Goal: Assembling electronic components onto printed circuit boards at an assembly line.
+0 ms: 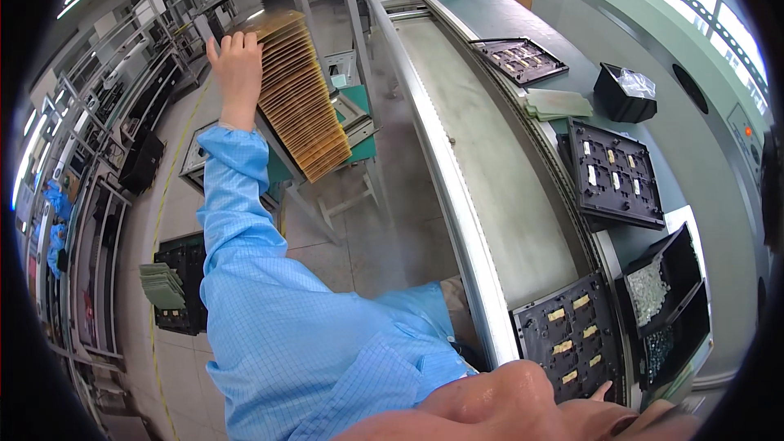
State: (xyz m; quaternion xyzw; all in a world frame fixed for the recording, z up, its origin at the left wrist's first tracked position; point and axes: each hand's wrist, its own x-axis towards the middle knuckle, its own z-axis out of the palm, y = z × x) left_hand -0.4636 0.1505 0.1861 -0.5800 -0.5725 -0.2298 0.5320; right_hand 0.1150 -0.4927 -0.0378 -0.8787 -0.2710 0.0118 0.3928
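Observation:
My left arm, in a blue checked sleeve, reaches far out to the upper left. My left hand is at the upper left side of a rack of brown boards, its fingers bent over and closed. What they grip is hidden behind the hand. The boards stand in a tight tilted stack with thin gaps. At the lower right, only a finger of my right hand shows, beside the corner of a black tray holding several beige pieces on the conveyor. The rest of that hand is hidden.
The conveyor runs along my right with a metal rail. Beyond it are another black tray, a farther tray, green sheets, a black box and bins of small clear parts. Green boards lie low at left.

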